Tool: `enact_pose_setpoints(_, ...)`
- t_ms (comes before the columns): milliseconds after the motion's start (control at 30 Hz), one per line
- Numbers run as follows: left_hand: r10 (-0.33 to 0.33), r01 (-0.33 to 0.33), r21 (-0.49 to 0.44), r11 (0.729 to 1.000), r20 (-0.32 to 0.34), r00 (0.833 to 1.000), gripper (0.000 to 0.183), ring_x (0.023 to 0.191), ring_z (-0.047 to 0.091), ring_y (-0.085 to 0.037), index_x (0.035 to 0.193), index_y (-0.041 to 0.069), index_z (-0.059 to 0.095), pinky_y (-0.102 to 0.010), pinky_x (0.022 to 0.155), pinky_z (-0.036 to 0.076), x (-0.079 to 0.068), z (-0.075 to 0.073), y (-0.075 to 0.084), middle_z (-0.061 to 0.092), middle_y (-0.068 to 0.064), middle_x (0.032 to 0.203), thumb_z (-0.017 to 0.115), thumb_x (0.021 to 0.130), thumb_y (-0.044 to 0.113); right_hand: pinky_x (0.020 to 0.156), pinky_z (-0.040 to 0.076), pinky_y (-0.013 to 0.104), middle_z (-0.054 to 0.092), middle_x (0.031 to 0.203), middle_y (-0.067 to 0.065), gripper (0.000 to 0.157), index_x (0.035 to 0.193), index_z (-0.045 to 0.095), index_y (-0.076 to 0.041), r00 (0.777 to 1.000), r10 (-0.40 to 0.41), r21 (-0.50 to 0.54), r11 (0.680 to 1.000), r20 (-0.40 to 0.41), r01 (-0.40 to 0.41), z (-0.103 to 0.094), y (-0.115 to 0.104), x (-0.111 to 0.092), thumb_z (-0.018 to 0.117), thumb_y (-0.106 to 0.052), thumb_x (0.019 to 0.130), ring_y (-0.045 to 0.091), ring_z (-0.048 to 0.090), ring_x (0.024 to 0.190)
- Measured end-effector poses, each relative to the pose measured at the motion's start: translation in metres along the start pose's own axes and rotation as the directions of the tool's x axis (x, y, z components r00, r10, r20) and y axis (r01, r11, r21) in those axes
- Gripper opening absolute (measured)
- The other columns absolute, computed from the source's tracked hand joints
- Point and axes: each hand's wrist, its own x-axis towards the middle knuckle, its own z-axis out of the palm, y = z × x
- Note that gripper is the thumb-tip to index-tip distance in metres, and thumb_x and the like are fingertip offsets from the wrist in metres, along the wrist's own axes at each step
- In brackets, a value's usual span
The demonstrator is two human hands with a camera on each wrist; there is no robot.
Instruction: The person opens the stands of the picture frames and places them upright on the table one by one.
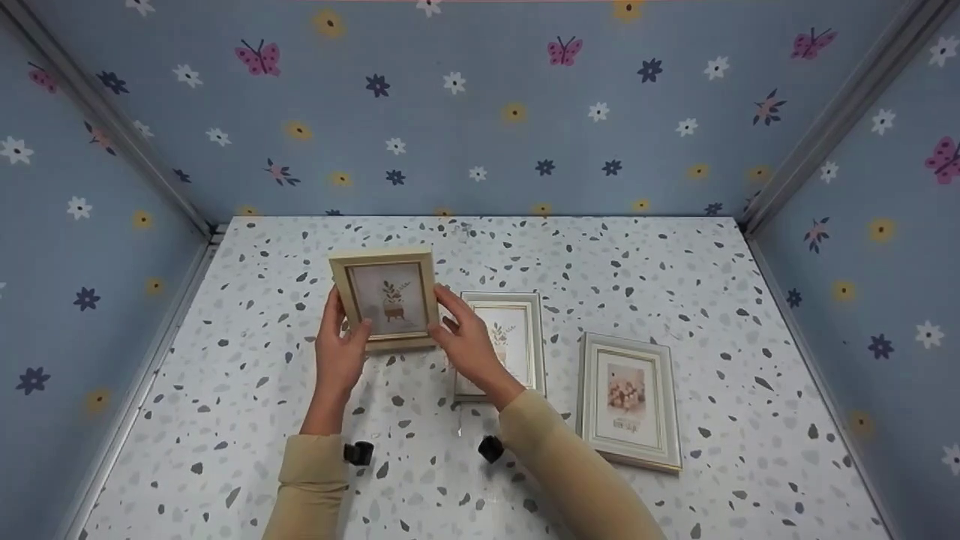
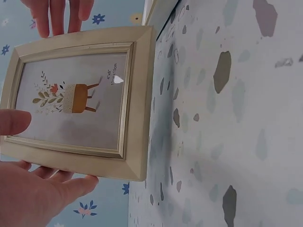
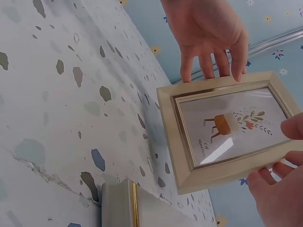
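A cream picture frame (image 1: 384, 300) with a potted-plant print is held in both hands at the left-centre of the table, its face tilted up. My left hand (image 1: 341, 356) grips its left side, thumb over the front edge. On the right side, my right hand (image 1: 472, 345) grips it with thumb and fingers. Both wrist views show the print sideways, with size lettering behind shiny glazing; the left wrist view shows the wooden border (image 2: 139, 104) close up. A second, paler picture frame (image 1: 534, 337) lies partly hidden beneath my right hand and forearm.
To the right lies a third picture frame (image 1: 630, 405) with a flower photo. Small black pieces (image 1: 360, 453) show beside the sleeves. Flowered blue walls (image 1: 480, 112) bound the speckled table (image 1: 247, 390) at the back and both sides.
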Motion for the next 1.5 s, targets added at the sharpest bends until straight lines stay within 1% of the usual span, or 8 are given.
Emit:
enact_pose_setpoints(167,-0.04,0.039,0.023,0.999,0.029,0.999,0.073,0.149,0.018,-0.022,0.161,0.024,0.012,-0.048,0.115,0.028,0.004,0.001,-0.005,0.018,-0.006,0.164,0.053,0.102,0.01,0.113,0.031,0.047,0.029,0.161,0.005,0.063,0.156,0.033,-0.013,0.998,0.062,-0.036,0.997,0.03,-0.061,0.001,0.003,0.0,0.057,-0.004,0.099,0.018,0.019,0.149)
enact_pose_setpoints(467,-0.07,0.07,0.027,0.997,0.005,0.998,0.075,0.147,0.022,-0.025,0.161,0.028,0.014,-0.049,0.114,0.03,0.007,0.004,-0.007,0.022,-0.004,0.163,0.056,0.1,0.011,0.113,0.033,0.047,0.032,0.16,0.005,0.068,0.156,0.033,-0.016,0.997,0.077,-0.083,0.994,0.017,-0.076,0.004,0.006,0.002,0.061,-0.005,0.095,0.023,0.032,0.145)
enact_pose_setpoints(600,-0.053,0.054,0.017,0.998,-0.022,0.998,0.073,0.145,0.026,-0.023,0.16,0.026,0.018,-0.048,0.115,0.029,0.008,0.003,-0.008,0.029,-0.005,0.159,0.057,0.1,0.01,0.113,0.033,0.046,0.033,0.159,0.003,0.067,0.156,0.034,-0.017,0.997,0.073,-0.076,0.995,0.026,-0.071,0.003,0.006,0.002,0.061,-0.006,0.096,0.024,0.036,0.143)
enact_pose_setpoints(800,-0.041,0.04,-0.009,0.999,-0.055,0.998,0.067,0.144,0.029,-0.024,0.158,0.021,0.025,-0.05,0.115,0.026,0.008,0.001,-0.01,0.033,-0.007,0.157,0.056,0.101,0.009,0.112,0.034,0.041,0.036,0.158,0.004,0.066,0.156,0.033,-0.013,0.997,0.078,-0.031,0.997,0.021,-0.077,0.0,0.009,-0.001,0.06,-0.006,0.096,0.029,0.039,0.141)
enact_pose_setpoints(900,-0.067,0.066,-0.016,0.998,-0.069,0.995,0.065,0.144,0.031,-0.025,0.158,0.019,0.026,-0.048,0.114,0.029,0.008,0.001,-0.011,0.033,-0.007,0.157,0.055,0.101,0.009,0.112,0.035,0.04,0.039,0.156,0.007,0.065,0.155,0.034,-0.011,0.997,0.076,-0.011,0.997,0.004,-0.075,-0.003,0.011,-0.003,0.059,-0.004,0.096,0.031,0.04,0.139)
enact_pose_setpoints(1067,-0.094,0.091,-0.031,0.995,-0.095,0.991,0.06,0.141,0.036,-0.025,0.156,0.012,0.031,-0.042,0.11,0.037,0.007,-0.004,-0.012,0.035,-0.008,0.156,0.053,0.101,0.007,0.111,0.037,0.04,0.041,0.154,0.008,0.061,0.154,0.036,-0.011,0.998,0.066,0.006,0.998,-0.021,-0.066,-0.01,0.013,-0.006,0.057,-0.003,0.098,0.026,0.043,0.137)
enact_pose_setpoints(1267,-0.11,0.103,-0.05,0.993,-0.149,0.983,0.049,0.131,0.045,-0.026,0.147,0.01,0.042,-0.042,0.102,0.044,0.005,-0.009,-0.014,0.046,-0.009,0.145,0.056,0.101,0.008,0.108,0.04,0.036,0.046,0.15,0.008,0.053,0.15,0.043,-0.008,0.996,0.078,0.002,0.997,-0.054,-0.078,-0.02,0.012,-0.01,0.057,-0.005,0.099,0.023,0.047,0.134)
enact_pose_setpoints(1500,-0.116,0.109,-0.049,0.993,-0.188,0.975,0.038,0.113,0.051,-0.023,0.138,0.004,0.046,-0.033,0.092,0.045,0.002,-0.009,-0.012,0.053,-0.012,0.129,0.055,0.101,0.005,0.106,0.042,0.044,0.049,0.147,0.015,0.05,0.147,0.046,-0.002,0.994,0.075,0.038,0.997,-0.08,-0.072,-0.03,0.018,-0.014,0.058,-0.002,0.098,0.032,0.048,0.132)
